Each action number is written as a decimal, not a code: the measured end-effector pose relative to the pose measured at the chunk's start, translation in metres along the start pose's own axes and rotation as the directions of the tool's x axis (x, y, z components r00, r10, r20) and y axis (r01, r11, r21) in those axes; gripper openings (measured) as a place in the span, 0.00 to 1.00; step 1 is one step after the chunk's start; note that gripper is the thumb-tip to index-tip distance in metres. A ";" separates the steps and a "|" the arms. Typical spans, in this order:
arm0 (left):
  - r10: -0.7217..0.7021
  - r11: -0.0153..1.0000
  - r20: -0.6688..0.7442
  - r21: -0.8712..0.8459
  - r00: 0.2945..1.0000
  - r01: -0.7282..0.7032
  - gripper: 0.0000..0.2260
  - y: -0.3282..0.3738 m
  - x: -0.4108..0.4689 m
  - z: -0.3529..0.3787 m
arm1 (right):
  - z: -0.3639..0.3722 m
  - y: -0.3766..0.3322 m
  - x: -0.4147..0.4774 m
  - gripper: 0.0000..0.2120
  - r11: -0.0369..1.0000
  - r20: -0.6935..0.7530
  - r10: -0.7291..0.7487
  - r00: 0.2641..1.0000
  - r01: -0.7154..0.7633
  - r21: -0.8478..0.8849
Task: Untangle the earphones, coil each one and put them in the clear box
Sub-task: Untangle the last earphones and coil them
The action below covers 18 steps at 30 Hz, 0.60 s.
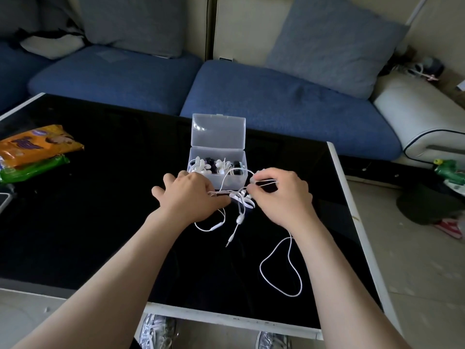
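Pinching a white cord with outer fingers spread, left hand holds it taut across to right hand, whose curled fingers pinch the same earphones. Their tangle lies on the table between both hands, just before the open box.

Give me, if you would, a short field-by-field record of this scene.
table: black glossy top
clear box: lid open and upright
stored earphones: already inside the box
tangled earphones: white, on the table just in front of the box, between the hands
jack plug: free, nearer the person
left hand: over the cords, visible fingers spread; any pinch hidden
right hand: fingers curled, pinching a cord
orange packet, green packet: far left of the table
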<state>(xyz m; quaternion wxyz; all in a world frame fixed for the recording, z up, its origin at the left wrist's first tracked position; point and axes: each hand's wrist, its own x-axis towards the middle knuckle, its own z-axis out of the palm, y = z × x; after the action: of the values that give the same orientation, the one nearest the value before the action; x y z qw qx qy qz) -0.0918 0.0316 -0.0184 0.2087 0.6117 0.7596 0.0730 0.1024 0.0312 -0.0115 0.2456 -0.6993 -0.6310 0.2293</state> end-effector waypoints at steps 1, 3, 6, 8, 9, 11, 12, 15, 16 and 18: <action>-0.014 1.000 -0.018 -0.006 1.000 0.013 0.19 -0.002 0.001 0.001 | 0.000 -0.001 0.000 0.09 0.997 0.002 -0.003 1.000 0.003 -0.078; -0.053 0.998 -0.036 -0.029 0.998 0.052 0.14 -0.004 0.002 0.002 | 0.000 -0.001 0.000 0.07 0.986 -0.010 -0.005 1.000 0.003 -0.167; -0.103 0.994 0.001 -0.026 0.995 0.103 0.13 -0.005 0.002 0.001 | 0.000 0.004 0.000 0.08 0.985 -0.004 -0.020 1.000 0.019 -0.172; -0.125 0.991 0.035 -0.037 0.992 0.126 0.16 -0.006 0.002 0.000 | -0.001 0.006 0.000 0.15 0.991 -0.009 -0.034 0.999 0.032 -0.127; -0.126 0.991 0.042 -0.035 0.991 0.127 0.16 -0.008 0.001 0.000 | -0.002 0.006 -0.001 0.18 0.992 -0.015 -0.033 0.999 0.031 -0.122; -0.110 0.993 0.034 -0.028 0.993 0.111 0.18 -0.009 -0.002 -0.001 | -0.004 0.007 -0.003 0.15 0.993 -0.036 -0.045 0.998 0.041 -0.110; -0.099 0.995 0.027 -0.024 0.995 0.099 0.19 -0.009 -0.005 -0.002 | -0.005 0.007 -0.006 0.08 0.994 -0.044 -0.055 0.998 0.051 -0.095; -0.067 0.998 0.028 -0.005 0.997 0.067 0.22 -0.007 -0.017 0.000 | -0.006 0.008 -0.015 0.14 0.997 -0.071 -0.079 0.994 0.077 -0.030; -0.061 0.998 0.029 -0.002 0.998 0.061 0.24 -0.007 -0.020 0.002 | -0.007 0.009 -0.019 0.15 0.994 -0.098 -0.101 0.990 0.105 0.029; -0.040 0.999 0.031 -0.020 0.999 0.041 0.27 -0.008 -0.029 0.006 | -0.009 0.005 -0.028 0.15 0.972 -0.132 -0.122 0.984 0.145 0.185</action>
<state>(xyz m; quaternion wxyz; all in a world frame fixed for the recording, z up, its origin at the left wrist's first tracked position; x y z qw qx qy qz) -0.0923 0.0013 -0.0201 0.2278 0.5951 0.7677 0.0672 0.1088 0.0022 -0.0074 0.3646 -0.6405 -0.6355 0.2301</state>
